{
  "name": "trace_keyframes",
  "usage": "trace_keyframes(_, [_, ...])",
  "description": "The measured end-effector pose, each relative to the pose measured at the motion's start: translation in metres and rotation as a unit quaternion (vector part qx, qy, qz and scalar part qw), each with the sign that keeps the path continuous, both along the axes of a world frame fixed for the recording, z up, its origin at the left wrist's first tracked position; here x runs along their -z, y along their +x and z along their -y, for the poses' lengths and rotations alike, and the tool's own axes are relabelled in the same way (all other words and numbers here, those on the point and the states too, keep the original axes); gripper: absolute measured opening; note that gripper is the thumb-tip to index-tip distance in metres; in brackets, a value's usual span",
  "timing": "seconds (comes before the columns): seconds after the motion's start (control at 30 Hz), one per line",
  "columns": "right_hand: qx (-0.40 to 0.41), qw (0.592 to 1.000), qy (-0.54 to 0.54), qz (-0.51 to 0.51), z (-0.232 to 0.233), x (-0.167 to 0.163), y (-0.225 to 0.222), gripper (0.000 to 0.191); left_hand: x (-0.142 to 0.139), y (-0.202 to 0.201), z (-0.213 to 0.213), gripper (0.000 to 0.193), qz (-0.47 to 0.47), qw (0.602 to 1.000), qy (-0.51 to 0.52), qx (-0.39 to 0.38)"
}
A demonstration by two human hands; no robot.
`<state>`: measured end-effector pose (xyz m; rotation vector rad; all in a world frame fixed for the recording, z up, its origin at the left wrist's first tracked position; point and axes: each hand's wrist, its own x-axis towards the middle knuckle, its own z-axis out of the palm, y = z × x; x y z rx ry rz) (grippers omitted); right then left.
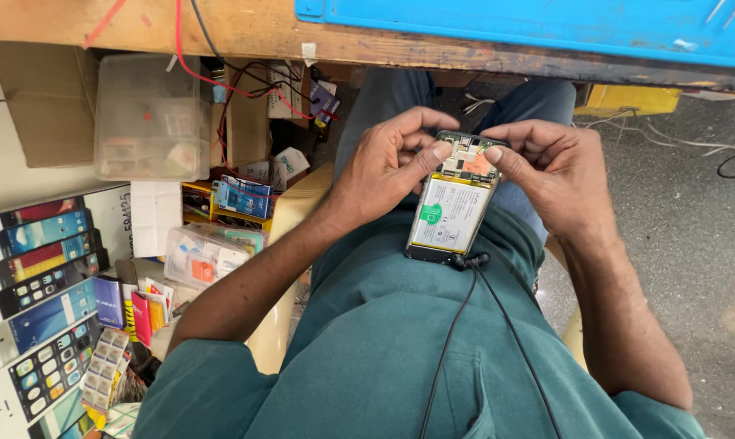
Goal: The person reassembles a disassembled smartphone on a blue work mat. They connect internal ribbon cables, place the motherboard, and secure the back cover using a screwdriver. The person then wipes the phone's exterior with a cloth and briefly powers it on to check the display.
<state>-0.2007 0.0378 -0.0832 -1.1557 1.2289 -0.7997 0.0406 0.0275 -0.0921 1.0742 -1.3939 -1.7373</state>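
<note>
An opened smartphone (451,213) with its back cover off rests on my lap, showing a white battery and the circuit board at its far end. My left hand (388,162) grips the phone's left side, its thumb pressing on the board area. My right hand (546,175) holds the right side, thumb tip on the orange part of the board. A black cable (497,313) is plugged into the phone's near end and runs down over my green shirt.
A wooden bench edge (245,28) with a blue mat (546,20) runs along the top. Left of me stand a clear plastic box (150,118), small parts boxes (209,256), red and black wires (221,77) and a poster of phones (42,293). Grey floor lies to the right.
</note>
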Motion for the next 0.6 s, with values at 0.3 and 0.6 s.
trace_keyframes(0.3, [0.001, 0.999, 0.034, 0.018, -0.002, 0.002, -0.002, 0.022, -0.007, -0.006, 0.001, 0.020, 0.048, 0.997, -0.058, -0.018])
trace_keyframes(0.6, [-0.007, 0.999, 0.021, 0.024, -0.007, -0.003, 0.001, 0.019, -0.015, -0.008, 0.000, 0.018, 0.061, 0.997, -0.053, -0.006])
